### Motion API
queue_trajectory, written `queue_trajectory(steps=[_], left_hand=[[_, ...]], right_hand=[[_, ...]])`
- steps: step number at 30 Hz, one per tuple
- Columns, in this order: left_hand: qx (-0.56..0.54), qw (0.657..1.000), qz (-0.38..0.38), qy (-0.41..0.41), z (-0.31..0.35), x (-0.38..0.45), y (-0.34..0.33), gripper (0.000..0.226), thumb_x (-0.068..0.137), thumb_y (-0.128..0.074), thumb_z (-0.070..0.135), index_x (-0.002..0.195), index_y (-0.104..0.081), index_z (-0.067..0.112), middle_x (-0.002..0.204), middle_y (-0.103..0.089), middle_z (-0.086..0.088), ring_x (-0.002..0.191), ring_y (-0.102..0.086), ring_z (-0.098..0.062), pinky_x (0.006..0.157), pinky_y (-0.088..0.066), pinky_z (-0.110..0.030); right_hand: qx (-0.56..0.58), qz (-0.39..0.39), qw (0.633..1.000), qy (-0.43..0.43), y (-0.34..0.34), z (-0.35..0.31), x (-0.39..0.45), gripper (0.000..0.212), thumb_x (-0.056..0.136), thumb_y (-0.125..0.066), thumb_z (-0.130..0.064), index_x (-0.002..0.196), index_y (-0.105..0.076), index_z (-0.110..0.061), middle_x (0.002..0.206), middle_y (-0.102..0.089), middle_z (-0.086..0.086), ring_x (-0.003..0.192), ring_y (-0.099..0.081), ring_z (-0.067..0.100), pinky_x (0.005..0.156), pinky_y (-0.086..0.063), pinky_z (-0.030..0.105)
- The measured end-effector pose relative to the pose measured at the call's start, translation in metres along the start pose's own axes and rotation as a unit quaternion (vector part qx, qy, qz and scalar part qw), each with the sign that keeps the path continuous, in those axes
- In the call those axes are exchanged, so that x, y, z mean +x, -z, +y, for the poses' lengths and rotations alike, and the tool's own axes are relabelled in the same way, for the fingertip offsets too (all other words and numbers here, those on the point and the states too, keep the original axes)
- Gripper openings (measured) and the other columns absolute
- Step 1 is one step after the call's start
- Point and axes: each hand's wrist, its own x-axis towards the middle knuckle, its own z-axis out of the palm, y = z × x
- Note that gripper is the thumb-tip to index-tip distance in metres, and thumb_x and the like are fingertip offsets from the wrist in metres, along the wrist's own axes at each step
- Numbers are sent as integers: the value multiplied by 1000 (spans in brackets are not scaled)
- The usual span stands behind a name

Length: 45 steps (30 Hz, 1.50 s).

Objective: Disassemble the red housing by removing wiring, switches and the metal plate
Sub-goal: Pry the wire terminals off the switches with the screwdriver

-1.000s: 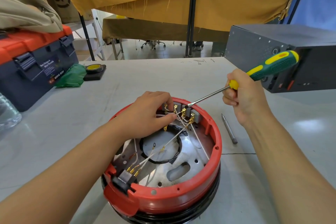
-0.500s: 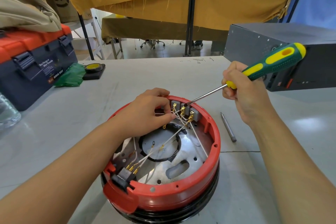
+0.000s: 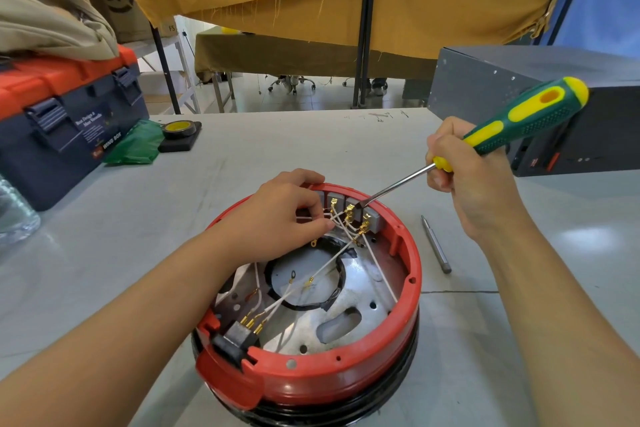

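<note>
Currently, status by item
housing: red housing (image 3: 322, 378) sits rim-up on the grey table (image 3: 104, 246), centre-near, on a black ring base
left hand: left hand (image 3: 280, 215) is inside the far rim, fingers curled, pinching the white wires (image 3: 332, 262) just beside the switch block
right hand: right hand (image 3: 464, 180) is clamped round the screwdriver (image 3: 519, 125) at the lower end of its green-yellow handle, shaft angled down-left
tip: blade end touches the grey switches (image 3: 353, 204) on the far inner wall, at the brass terminals
wiring: white leads run from those terminals across the interior to the black switch (image 3: 235, 340) at the near-left rim; one loose ring lug lies over the middle opening
plate: metal plate (image 3: 356, 298) lies flat in the housing floor, under the wires
bit: steel driver bit (image 3: 436, 244) lies on the table just right of the housing, apart from it
left side: blue-orange toolbox (image 3: 65, 121), green bag (image 3: 138, 146), tape roll (image 3: 180, 128) on a dark pad
right side: grey metal case (image 3: 485, 83) behind the right hand
</note>
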Motion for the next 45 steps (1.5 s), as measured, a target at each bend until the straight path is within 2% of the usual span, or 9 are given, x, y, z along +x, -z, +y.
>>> queue_trajectory(steps=[6,10,18,22,26,30,33,45], left_hand=[[1,1000,-3,3,1,1,0,23,86,-63,37,74,-68,18,141,-42,9,127,-37,-6,99,-29,-23],[3,1000,-6,4,1,1,1,22,86,-63,37,72,-67,20,141,-41,9,126,-37,-6,97,-29,-22],[17,1000,-11,6,1,1,1,20,85,-65,34,76,-71,18,142,-40,11,126,-36,-5,95,-27,-18],[18,1000,-13,7,0,1,1,19,85,-66,33,75,-71,18,142,-40,11,126,-36,-5,95,-26,-17],[10,1000,-16,7,2,0,1,19,85,-66,33,73,-70,18,142,-39,11,126,-36,-5,98,-27,-19],[7,1000,-15,7,2,0,2,21,85,-65,34,73,-70,18,142,-39,10,127,-35,-6,100,-27,-21],[6,1000,-16,7,2,0,1,22,86,-64,35,73,-69,17,142,-40,10,127,-35,-7,98,-27,-20],[17,1000,-19,3,3,0,2,21,86,-64,36,73,-69,20,142,-39,9,127,-35,-8,101,-29,-24]], right_hand=[[53,18,998,-27,2,8,3,25,72,-50,-15,50,-38,-21,46,-33,-6,39,-29,9,42,-28,13],[94,29,994,-52,7,18,5,22,74,-48,-14,57,-34,-13,45,-32,-6,40,-25,10,42,-24,17],[134,32,987,-84,9,26,8,29,73,-48,-14,47,-38,-21,45,-30,-4,40,-24,10,41,-22,18],[110,-13,988,-105,-10,32,2,26,71,-50,-15,49,-37,-21,45,-32,-5,39,-26,9,40,-23,16],[71,-37,993,-85,-15,27,0,25,72,-53,-16,55,-35,-17,50,-32,-1,39,-29,9,40,-26,15],[130,25,990,-45,2,19,4,27,76,-48,-13,51,-38,-19,47,-35,-6,39,-28,9,41,-23,16],[111,51,992,-27,7,16,6,23,74,-48,-13,54,-38,-16,47,-36,-5,40,-29,10,43,-25,16],[65,27,997,-16,4,14,3,21,74,-51,-19,55,-39,-18,47,-35,-4,39,-31,9,43,-29,13]])
